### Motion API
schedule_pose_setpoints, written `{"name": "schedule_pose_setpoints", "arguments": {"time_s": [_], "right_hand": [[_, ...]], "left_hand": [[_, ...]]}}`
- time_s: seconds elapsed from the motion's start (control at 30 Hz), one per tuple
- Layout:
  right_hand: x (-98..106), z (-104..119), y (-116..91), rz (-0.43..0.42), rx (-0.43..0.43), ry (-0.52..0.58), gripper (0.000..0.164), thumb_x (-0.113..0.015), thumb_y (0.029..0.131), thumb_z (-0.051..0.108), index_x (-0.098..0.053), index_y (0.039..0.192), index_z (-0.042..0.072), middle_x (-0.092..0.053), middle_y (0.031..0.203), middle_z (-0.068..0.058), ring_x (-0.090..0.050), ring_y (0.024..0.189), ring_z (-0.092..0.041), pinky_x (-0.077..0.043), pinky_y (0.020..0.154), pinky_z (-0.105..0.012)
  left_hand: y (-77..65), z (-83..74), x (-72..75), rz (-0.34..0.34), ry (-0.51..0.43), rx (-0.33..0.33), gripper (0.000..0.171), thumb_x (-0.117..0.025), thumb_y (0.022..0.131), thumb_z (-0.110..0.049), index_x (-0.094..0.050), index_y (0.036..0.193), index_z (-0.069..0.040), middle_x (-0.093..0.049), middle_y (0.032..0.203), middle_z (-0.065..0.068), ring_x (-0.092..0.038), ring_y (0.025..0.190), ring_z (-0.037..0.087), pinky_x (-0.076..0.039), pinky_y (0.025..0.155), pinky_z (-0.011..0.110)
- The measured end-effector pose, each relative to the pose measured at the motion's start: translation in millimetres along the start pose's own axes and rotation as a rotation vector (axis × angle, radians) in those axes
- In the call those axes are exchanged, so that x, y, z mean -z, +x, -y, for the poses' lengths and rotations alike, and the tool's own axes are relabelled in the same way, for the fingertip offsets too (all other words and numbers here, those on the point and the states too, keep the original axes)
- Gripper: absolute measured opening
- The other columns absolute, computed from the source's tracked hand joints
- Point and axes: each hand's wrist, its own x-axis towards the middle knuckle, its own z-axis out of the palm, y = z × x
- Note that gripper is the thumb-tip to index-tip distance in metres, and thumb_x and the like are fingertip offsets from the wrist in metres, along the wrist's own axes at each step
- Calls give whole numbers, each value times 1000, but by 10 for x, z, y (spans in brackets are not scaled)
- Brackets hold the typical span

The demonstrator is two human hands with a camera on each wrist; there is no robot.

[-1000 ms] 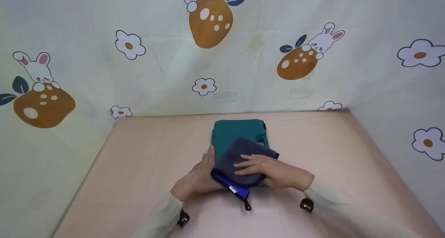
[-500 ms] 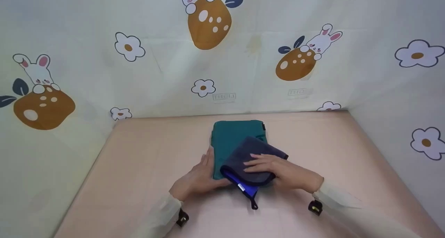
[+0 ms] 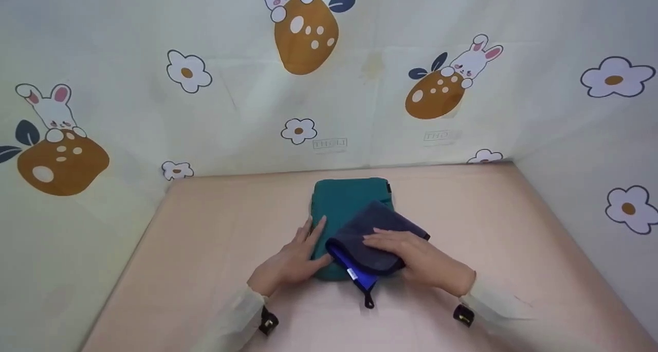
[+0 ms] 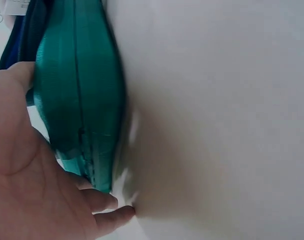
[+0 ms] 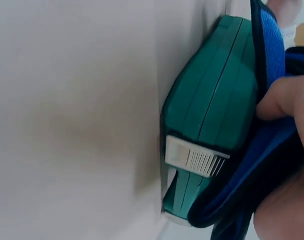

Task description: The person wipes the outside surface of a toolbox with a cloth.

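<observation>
A green hard case [image 3: 342,200] with rounded corners lies on the table. The left hand [image 3: 288,263] rests at its left edge with fingers spread, one finger and the thumb lying on the top. A folded cloth [image 3: 354,239], dark grey outside and blue inside, covers the case's front right part. Over the cloth lies the right hand [image 3: 424,259], holding it with fingers on top and the thumb [image 5: 277,102] tucked into its fold. A white tag and a black loop [image 3: 369,300] hang from the cloth's front corner. The right wrist view shows a pale latch [image 5: 196,156] on the case's side.
The table has a pale pink cover [image 3: 221,223]. Behind and at both sides stands a fabric backdrop [image 3: 241,105] printed with rabbits, fruit and flowers. Each sleeve has a black wrist camera, one of them the left camera [image 3: 268,321].
The cloth and right hand have shifted right over the case. The left thumb has moved from the case's front edge onto its top, and a left finger has come up onto it.
</observation>
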Motion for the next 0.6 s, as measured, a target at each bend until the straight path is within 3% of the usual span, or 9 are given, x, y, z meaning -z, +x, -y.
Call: {"name": "schedule_pose_setpoints", "arguments": {"time_s": [0.17, 0.3, 0.47, 0.6], "right_hand": [[-61, 102, 10, -33, -76, -86, 79, -75, 78, -15, -55, 148, 13, -43, 156, -6, -41, 141, -29, -38, 108, -54], [-120, 185, 11, -47, -121, -142, 84, -77, 75, -16, -52, 150, 13, -41, 157, -10, -42, 139, -31, -41, 102, -61], [-195, 285, 23, -75, -116, -240, 81, -78, 76, -16, -53, 149, 11, -47, 152, -15, -48, 134, -35, -46, 93, -65], [-225, 352, 27, -92, -121, -293, 76, -78, 78, -14, -56, 146, 9, -51, 148, -15, -51, 132, -34, -49, 91, -62]], "left_hand": [[59, -42, 12, 11, 7, 17, 83, -53, 103, -49, -6, 165, -20, -1, 167, 21, -21, 147, 45, -29, 111, 60], [119, -43, -10, 2, 26, 19, 81, -52, 105, -42, -4, 165, -16, 4, 166, 22, -14, 148, 47, -27, 112, 60], [159, -57, -24, -16, 68, 32, 76, -48, 108, -37, -3, 165, -16, 7, 166, 23, -10, 147, 50, -26, 111, 63], [184, -65, -18, -8, 76, 38, 72, -45, 109, -36, -4, 165, -19, 8, 166, 23, -12, 147, 52, -27, 110, 64]]}}
